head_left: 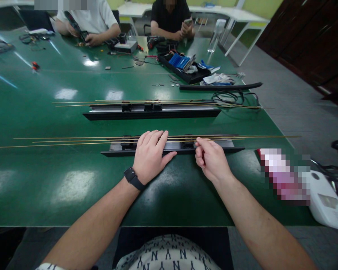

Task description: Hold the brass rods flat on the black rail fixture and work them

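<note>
In front of me a long black-and-silver rail (171, 151) lies crosswise on the green table, with black blocks (125, 141) along it. Several thin brass-coloured rods (73, 143) run lengthwise over it and stick out past both ends. My left hand (152, 155) rests flat across the rail and rods, fingers stretched out, wearing a black watch. Fingers curled, my right hand (211, 157) pinches at a thin rod near the right block (188, 140); the exact contact is partly hidden by the fingers.
Beyond lies a second rail (152, 115) with more rods. Farther back are a black strip (221, 87), coiled cable (228, 97), gloves (218, 79) and a black tray (186, 76). A white device (328, 200) is at right. Two people sit across the table (59, 202).
</note>
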